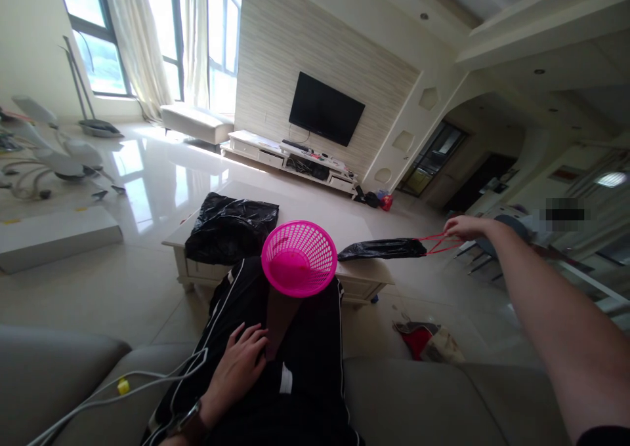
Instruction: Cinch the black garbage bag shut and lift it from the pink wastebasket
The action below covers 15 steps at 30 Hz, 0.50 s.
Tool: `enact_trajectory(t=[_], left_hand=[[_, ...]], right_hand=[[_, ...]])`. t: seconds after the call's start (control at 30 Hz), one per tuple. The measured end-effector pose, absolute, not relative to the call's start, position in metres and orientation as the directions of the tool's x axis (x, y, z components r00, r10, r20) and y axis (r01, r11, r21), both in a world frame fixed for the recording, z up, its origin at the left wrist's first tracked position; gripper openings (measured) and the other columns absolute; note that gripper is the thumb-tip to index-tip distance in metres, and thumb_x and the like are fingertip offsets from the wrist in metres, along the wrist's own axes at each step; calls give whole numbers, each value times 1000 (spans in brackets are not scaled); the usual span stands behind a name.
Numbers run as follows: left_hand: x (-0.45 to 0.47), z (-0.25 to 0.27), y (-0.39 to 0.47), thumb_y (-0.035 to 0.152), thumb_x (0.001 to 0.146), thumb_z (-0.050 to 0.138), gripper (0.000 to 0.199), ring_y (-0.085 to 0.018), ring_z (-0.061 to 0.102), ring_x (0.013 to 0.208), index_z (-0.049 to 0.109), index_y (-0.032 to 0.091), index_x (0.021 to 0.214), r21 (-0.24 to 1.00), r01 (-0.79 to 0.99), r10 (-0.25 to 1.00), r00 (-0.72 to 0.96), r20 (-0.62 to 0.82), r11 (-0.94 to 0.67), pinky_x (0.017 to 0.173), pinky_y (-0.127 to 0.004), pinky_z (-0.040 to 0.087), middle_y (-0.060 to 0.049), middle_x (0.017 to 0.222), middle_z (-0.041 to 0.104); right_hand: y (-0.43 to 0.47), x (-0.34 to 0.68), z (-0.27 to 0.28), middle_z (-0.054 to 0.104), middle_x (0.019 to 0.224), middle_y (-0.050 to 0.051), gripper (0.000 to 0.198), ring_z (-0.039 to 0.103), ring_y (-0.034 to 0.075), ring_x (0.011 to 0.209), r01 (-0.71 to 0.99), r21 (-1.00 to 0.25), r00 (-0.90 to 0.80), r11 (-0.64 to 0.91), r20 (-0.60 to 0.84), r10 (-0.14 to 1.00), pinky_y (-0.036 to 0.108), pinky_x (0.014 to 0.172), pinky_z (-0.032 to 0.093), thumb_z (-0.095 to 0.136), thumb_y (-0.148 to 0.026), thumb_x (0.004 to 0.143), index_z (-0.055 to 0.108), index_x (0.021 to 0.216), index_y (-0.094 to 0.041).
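Stretched out to the right, my right hand (465, 227) pinches the red drawstring (438, 243) of a black garbage bag (384, 248). The bag is drawn out long and narrow over the right end of the low table. My left hand (241, 359) rests on my lap with its fingers spread, holding nothing. A pink mesh wastebasket (299, 260) is at my knees, its open top toward me and a few small specks inside. Left of it, another black plastic bag (231, 226) lies spread on the table.
The low white table (315, 203) stands before the grey sofa (408, 400) where I sit. A white cable (147, 382) crosses the sofa at left. A red and beige cloth item (428, 342) lies on the floor at right. The TV cabinet (275, 157) is farther off.
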<state>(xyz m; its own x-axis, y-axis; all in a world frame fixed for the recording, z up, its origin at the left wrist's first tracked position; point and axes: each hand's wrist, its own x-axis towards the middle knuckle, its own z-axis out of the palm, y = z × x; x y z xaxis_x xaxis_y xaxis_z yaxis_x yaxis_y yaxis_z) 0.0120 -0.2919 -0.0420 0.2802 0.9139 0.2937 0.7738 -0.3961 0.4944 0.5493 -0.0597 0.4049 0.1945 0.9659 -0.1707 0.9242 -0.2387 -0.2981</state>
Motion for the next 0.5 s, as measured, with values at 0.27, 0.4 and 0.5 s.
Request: enact_trajectory(t=[0.27, 0.4, 0.5], left_hand=[[11, -36, -295, 15, 87, 59, 27, -30, 59, 138, 73, 32, 102, 511, 765, 917, 282, 282, -392, 124, -61, 29, -1, 129, 76], [11, -37, -294, 15, 88, 58, 25, -30, 60, 137, 73, 32, 98, 512, 761, 915, 290, 281, -398, 124, -62, 28, -1, 128, 77], [12, -40, -293, 16, 89, 58, 23, -30, 59, 137, 73, 31, 97, 504, 761, 910, 296, 291, -409, 124, -62, 27, -1, 126, 77]], right_hand=[[-66, 553, 388, 76, 92, 16, 25, 72, 32, 93, 935, -216, 182, -280, -385, 905, 39, 67, 56, 81, -26, 59, 73, 82, -24], [-58, 533, 420, 76, 105, 14, 31, 70, 33, 102, 969, -212, 87, -127, -186, 979, 38, 73, 58, 79, -38, 65, 72, 91, -24], [-66, 498, 455, 76, 101, 12, 31, 71, 30, 98, 990, -138, -51, 33, -124, 991, 39, 84, 58, 75, -39, 75, 72, 99, -20]])
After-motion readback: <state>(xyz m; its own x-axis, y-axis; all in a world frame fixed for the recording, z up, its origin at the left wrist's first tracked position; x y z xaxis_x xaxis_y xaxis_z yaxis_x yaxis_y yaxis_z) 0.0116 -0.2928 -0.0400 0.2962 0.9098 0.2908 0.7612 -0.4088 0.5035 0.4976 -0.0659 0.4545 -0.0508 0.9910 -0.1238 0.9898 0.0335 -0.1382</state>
